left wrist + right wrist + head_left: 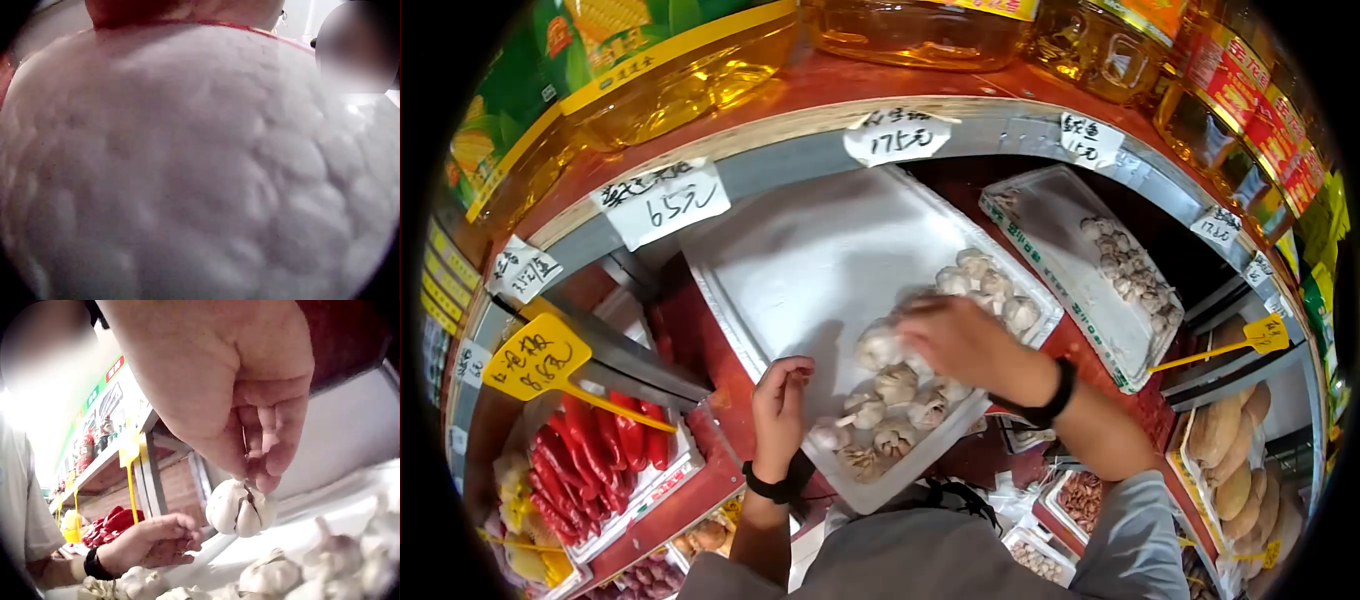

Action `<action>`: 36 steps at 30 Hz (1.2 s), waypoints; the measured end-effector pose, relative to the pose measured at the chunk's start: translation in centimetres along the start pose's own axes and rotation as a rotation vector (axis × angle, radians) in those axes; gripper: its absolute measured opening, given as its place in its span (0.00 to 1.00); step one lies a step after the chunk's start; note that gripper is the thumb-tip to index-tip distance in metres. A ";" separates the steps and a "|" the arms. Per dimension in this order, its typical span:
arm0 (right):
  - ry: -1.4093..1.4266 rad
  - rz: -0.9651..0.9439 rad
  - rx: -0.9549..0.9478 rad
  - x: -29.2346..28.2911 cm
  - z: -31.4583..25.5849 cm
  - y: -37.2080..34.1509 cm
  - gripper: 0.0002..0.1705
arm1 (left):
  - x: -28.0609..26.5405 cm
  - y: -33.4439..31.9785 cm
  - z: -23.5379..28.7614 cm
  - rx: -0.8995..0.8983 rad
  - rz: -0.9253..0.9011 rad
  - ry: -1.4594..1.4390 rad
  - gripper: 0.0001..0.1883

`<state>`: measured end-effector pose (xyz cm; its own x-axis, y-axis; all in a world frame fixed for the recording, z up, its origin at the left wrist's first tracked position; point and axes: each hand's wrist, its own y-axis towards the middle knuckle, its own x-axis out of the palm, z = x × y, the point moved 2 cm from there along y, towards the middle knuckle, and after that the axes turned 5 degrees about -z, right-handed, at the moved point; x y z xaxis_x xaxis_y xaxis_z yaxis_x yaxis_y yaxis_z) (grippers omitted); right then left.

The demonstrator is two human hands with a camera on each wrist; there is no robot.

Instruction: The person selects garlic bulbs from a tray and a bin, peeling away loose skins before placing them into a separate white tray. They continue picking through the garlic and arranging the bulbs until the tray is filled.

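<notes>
- Your right hand (231, 387) pinches a garlic bulb (225, 509) by its top, thumb and fingertips drawn together on the stem end.
- That bulb is held at the white foam tray (785, 250), close to the other garlic bulbs (896, 383); you cannot tell whether its underside touches anything.
- From the head view, your right hand and forearm hide part of the group, so you cannot pick out the pinched bulb with certainty.
- Your left hand (780, 405) is by the tray's left side, fingers loosely bent and holding nothing; whether it touches the rim is hard to make out.
- The left wrist view gives you little: a blurred, pale, lumpy surface fills most of it, and you cannot tell what it is.
- In the right wrist view, the nearest bulbs are cut off at the bottom edge.
- The pinched bulb is creamy white, plump and rounded, its cloves clearly parted, with a dark split running down one side.
- The other bulbs look duller, some with stubby stems.
</notes>
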<state>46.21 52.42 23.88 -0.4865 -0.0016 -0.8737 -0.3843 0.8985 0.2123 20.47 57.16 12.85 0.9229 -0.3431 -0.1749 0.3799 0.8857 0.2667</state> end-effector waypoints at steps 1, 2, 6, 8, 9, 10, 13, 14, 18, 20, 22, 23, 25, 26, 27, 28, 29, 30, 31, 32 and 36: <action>0.080 -0.017 -0.049 1.3 -1.0 1.5 0.07 | -0.2 -0.1 0.2 -0.002 0.005 0.009 0.14; 0.054 -0.067 -0.107 3.6 -0.7 2.9 0.07 | -0.1 -0.1 0.5 0.023 -0.011 0.016 0.16; 0.031 -0.143 -0.242 8.9 -0.5 5.6 0.08 | 0.6 0.1 1.7 0.101 -0.036 0.157 0.22; -0.112 -0.246 -0.171 9.6 -1.0 6.0 0.09 | 0.8 0.2 2.2 0.105 -0.098 0.272 0.22; -0.115 -0.253 -0.177 9.2 -1.3 6.0 0.09 | 0.8 0.2 2.5 0.103 -0.089 0.269 0.22; -0.147 -0.285 -0.175 8.6 -1.7 6.0 0.11 | 1.0 0.1 2.7 0.058 -0.122 0.323 0.22; -0.131 -0.329 -0.161 7.7 -1.9 5.9 0.13 | 0.8 0.1 2.0 0.007 -0.148 0.373 0.21; -0.084 -0.335 -0.148 7.1 -1.7 5.7 0.13 | 0.7 0.2 1.6 0.006 -0.143 0.370 0.21; 0.080 -0.115 0.017 1.1 2.6 2.9 0.14 | 0.8 0.0 1.7 0.089 -0.162 0.298 0.21; 0.189 0.045 0.213 -3.4 5.9 -0.4 0.13 | 0.9 -0.3 1.5 0.061 -0.168 0.305 0.21; 0.318 0.327 0.478 -7.6 11.9 -7.0 0.13 | 1.1 -0.1 2.7 0.002 -0.212 0.307 0.20; 0.308 0.547 0.552 -8.8 15.9 -10.5 0.13 | 1.1 0.0 2.3 0.060 -0.203 0.284 0.19; 0.039 0.677 0.808 -11.1 20.0 -16.0 0.15 | 0.6 0.0 2.6 -0.090 -0.290 0.238 0.21; -0.108 0.687 0.890 -11.4 22.8 -18.9 0.17 | 0.6 0.1 2.3 -0.082 -0.296 0.234 0.21; -0.251 0.692 0.970 -11.8 25.0 -21.6 0.19 | 0.5 0.1 2.2 -0.049 -0.304 0.227 0.21; -0.249 0.698 0.972 -12.6 25.7 -23.4 0.19 | 0.4 0.1 2.2 -0.017 -0.310 0.221 0.20; -0.280 0.547 1.054 -13.4 26.4 -24.9 0.19 | 0.3 0.2 1.9 -0.013 -0.312 0.225 0.20; -0.309 0.393 1.130 -13.6 27.2 -26.1 0.20 | 0.4 0.2 1.6 -0.013 -0.305 0.193 0.20; -0.307 0.397 1.130 -13.0 28.3 -27.3 0.20 | 0.4 0.3 1.1 -0.014 -0.297 0.160 0.21; -0.271 0.410 1.026 -11.9 29.8 -28.4 0.19 | 0.3 0.2 0.6 -0.011 -0.296 0.163 0.21; -0.327 0.239 1.004 -10.2 31.3 -27.8 0.22 | 0.1 0.4 0.5 -0.019 -0.313 0.120 0.21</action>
<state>86.38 41.15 13.15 -0.1734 0.2045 -0.9634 0.5834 0.8095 0.0668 20.73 57.31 13.38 0.7471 -0.5613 -0.3562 0.6415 0.7492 0.1648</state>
